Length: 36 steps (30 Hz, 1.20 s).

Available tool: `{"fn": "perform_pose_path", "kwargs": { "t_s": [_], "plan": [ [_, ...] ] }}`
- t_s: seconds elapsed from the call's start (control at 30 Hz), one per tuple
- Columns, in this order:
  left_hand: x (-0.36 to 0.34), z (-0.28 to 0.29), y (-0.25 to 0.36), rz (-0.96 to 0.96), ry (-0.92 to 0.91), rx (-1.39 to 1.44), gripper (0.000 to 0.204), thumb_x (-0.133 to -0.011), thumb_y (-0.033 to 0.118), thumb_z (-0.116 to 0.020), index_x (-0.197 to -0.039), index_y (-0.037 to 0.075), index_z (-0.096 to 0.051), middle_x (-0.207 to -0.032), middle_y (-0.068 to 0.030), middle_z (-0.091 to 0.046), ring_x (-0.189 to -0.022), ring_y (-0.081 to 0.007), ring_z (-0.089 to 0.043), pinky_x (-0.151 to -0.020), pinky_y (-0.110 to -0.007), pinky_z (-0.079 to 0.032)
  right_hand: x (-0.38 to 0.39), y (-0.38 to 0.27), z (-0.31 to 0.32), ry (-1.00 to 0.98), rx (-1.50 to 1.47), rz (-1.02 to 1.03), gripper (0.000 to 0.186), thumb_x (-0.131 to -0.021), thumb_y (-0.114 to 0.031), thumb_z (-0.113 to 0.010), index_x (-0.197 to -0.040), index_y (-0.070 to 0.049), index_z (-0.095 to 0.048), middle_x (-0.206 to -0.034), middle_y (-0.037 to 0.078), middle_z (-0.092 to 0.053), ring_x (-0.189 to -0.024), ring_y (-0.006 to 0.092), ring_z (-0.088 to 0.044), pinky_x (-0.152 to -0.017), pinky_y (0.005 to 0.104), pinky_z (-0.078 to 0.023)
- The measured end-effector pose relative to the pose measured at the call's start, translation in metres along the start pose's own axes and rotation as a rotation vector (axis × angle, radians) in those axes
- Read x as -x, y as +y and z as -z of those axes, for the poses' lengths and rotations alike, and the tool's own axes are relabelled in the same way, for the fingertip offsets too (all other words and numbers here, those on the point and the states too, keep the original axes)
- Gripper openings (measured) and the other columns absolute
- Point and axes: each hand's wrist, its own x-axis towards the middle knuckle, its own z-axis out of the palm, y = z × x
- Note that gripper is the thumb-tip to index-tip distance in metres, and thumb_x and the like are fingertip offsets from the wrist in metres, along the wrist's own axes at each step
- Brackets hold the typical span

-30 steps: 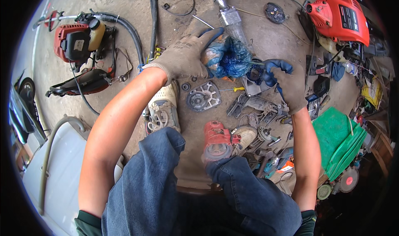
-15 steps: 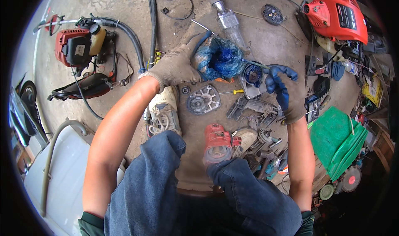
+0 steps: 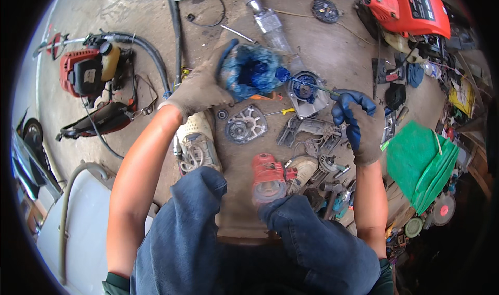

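My gloved left hand (image 3: 200, 90) grips a plastic bag (image 3: 233, 82) whose mouth gapes, showing dark blue grease (image 3: 255, 76) inside. My gloved right hand (image 3: 358, 119) pinches a thin stick (image 3: 323, 88). A blob of blue grease (image 3: 282, 74) clings to its far end, right beside the bag's mouth. Beneath the stick lies a metal gear housing (image 3: 315, 107) smeared with the same grease. Between my feet and the bag are a round-holed metal cover (image 3: 246, 124), a small bearing ring (image 3: 222, 114) and a yellow-handled screwdriver (image 3: 284, 111).
A red power-tool body (image 3: 269, 174) rests by my right shoe, near tool parts (image 3: 312, 134). Brush-cutter engine (image 3: 83, 71) at left, red engine (image 3: 408, 9) at far right, green sheet (image 3: 421, 162) at right. A tool with a clear sleeve (image 3: 270, 25) lies beyond the bag.
The stick's tip has moved left from over the gear housing to the bag's mouth, with a grease blob now visible on it. The whole view has shifted slightly.
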Motion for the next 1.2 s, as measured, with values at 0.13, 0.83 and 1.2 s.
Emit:
{"fn": "perform_pose_path", "kwargs": {
  "t_s": [0.13,0.83,1.2],
  "plan": [
    [0.000,-0.002,-0.015,-0.033,0.010,0.057,0.111,-0.065,0.007,-0.083,-0.161,0.018,-0.028,-0.144,-0.0230,-0.056,-0.138,-0.0356,-0.052,-0.115,-0.039,-0.041,0.015,-0.002,0.035,0.084,0.040,0.007,0.020,-0.096,-0.004,-0.061,-0.109,0.011,-0.068,-0.089,0.013,-0.073,-0.071,0.0153,-0.069,-0.066,0.0265,-0.056],
    [0.077,0.035,-0.009,0.136,0.234,0.110,0.102,-0.075,-0.003,-0.082,-0.161,0.012,-0.030,-0.158,-0.0126,-0.044,-0.143,-0.0276,-0.045,-0.119,-0.041,-0.037,-0.028,0.013,0.049,0.146,0.586,-0.073,0.026,-0.086,-0.023,-0.068,-0.082,0.003,-0.069,-0.069,0.013,-0.069,-0.059,0.0194,-0.066,-0.058,0.0344,-0.050],
    [0.094,0.033,0.016,0.139,0.237,0.117,0.096,-0.079,0.004,-0.085,-0.160,0.009,-0.033,-0.158,-0.0124,-0.044,-0.142,-0.0247,-0.047,-0.120,-0.040,-0.037,-0.051,0.010,0.035,0.161,0.603,0.095,0.027,-0.090,-0.024,-0.066,-0.096,0.002,-0.073,-0.081,0.014,-0.072,-0.070,0.0178,-0.068,-0.066,0.0340,-0.054]
  ]
}}
